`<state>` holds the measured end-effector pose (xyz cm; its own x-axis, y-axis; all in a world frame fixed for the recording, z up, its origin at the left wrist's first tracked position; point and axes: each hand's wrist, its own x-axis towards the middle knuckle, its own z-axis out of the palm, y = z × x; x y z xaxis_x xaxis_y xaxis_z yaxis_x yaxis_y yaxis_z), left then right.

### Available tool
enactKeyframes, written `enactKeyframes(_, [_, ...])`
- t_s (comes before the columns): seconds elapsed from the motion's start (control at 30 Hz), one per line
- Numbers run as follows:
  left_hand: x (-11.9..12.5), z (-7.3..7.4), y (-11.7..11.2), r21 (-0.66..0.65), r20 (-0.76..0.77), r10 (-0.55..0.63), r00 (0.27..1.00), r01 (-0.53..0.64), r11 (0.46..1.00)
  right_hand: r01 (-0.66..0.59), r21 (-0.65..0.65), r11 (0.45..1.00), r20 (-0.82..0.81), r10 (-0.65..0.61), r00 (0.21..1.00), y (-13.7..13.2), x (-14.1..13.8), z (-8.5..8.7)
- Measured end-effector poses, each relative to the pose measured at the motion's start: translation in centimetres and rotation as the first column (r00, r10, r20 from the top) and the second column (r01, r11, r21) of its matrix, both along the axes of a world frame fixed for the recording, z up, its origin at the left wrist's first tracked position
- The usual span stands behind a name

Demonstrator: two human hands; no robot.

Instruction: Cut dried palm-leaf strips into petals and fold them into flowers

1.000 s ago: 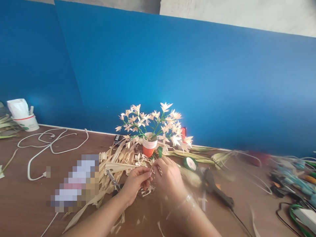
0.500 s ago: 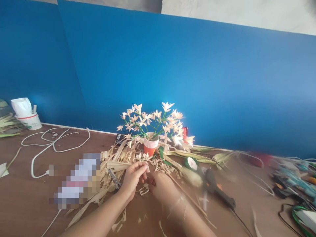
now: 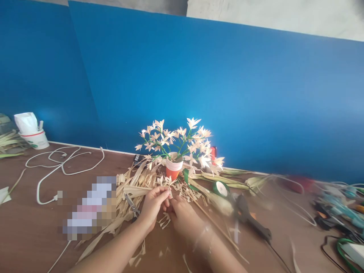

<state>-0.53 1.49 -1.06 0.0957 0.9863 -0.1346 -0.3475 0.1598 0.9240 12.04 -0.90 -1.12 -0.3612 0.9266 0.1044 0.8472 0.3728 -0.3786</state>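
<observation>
Using a clock centred on the hands, with 12 straight away from the person: the left hand (image 3: 152,206) has thumb and index finger pinched together on what looks like a tiny pale husk flower (image 3: 170,181), petals poking up just past the fingertips on the 12 side. The right hand (image 3: 183,218) sits right next to it at about 4, fingers curled in close to the left fingertips, but I honestly can't tell if they're clamped on anything. Up at 12 there's an orange-and-white paper cup (image 3: 174,166), looks like a few stacked, with green-stemmed husk flowers (image 3: 194,146) fanning out of the top, and a blue partition (image 3: 216,87) behind it. A messy heap of dried husk strips (image 3: 139,184) spreads from about 9 to 11, with scissors (image 3: 131,203) lying at 9 just beside the left hand. Over at 2 to 3 is a roll of green tape (image 3: 221,188), then a black glue gun (image 3: 251,220) at 3, kinda blurry. A thin stick (image 3: 218,226) lies on the brown table (image 3: 159,261) at roughly 4, past the right hand, and a white cable (image 3: 40,191) loops around at 9 to 10.
</observation>
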Motion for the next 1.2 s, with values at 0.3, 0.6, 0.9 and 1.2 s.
enactKeyframes(0.3, [-0.2,0.1,0.2,-0.028,0.018,0.052,0.998,-0.052,0.998,0.061,-0.300,0.952,-0.369,-0.175,0.913,1.3,1.4,1.9])
enactKeyframes(0.6, [-0.2,0.4,0.0,-0.047,-0.039,0.036,0.999,-0.038,0.998,0.105,-0.375,0.921,-0.602,-0.328,0.728,1.9,2.2,2.5])
enactKeyframes(0.9, [0.0,0.5,0.0,-0.044,-0.087,0.032,0.996,-0.036,0.998,0.230,-0.082,0.970,-0.565,-0.236,0.791,1.3,0.7,2.0])
enactKeyframes(1.2, [0.1,0.7,-0.2,-0.037,-0.087,0.042,0.995,-0.045,0.998,-0.044,-0.556,0.830,-0.766,-0.490,0.416,1.7,0.7,1.8])
